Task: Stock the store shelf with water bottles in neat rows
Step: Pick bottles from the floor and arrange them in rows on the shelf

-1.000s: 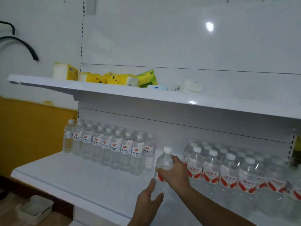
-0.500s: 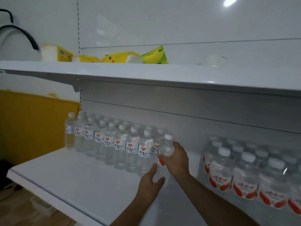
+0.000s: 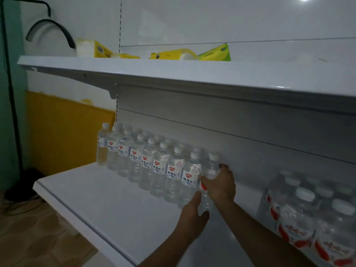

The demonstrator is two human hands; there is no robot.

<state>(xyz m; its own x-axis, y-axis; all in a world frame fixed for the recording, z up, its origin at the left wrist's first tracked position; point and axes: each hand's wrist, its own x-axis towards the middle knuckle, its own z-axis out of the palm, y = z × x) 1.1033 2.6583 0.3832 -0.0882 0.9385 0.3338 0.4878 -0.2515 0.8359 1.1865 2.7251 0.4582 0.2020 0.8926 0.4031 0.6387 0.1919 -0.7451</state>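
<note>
A: Fingers (image 3: pixel 221 171) of your R hand (image 3: pixel 219 185) curl round the mid of the held bottle (image 3: pixel 211 171), thumb side on its red label. Grip is firm, digits close together.

B: And L hand (image 3: pixel 192 216)?

A: Below the R, thumb up along the bottle's lower body, fingers wrapped at the base. Can't tell if the base touches the lower shelf (image 3: pixel 107 205) or sits just above it.

B: Bottle pos?

A: Upright, white cap on top, touching the end of the bottle row (image 3: pixel 148 160) just left of your fingers. Row runs left and back from there, white labels w/ red logo, caps white. Far-left bottle looks yellowish.

B: Right of the fingers?

A: Gap of bare shelf, then wrapped packs (image 3: pixel 308 218) w/ red-marked labels, well apart from the held bottle.

B: Above?

A: Upper shelf (image 3: pixel 173 74) w/ yellow packs (image 3: pixel 169 54) and a green box (image 3: pixel 215 53). Black cable (image 3: pixel 11 105) far left by the wall.
</note>
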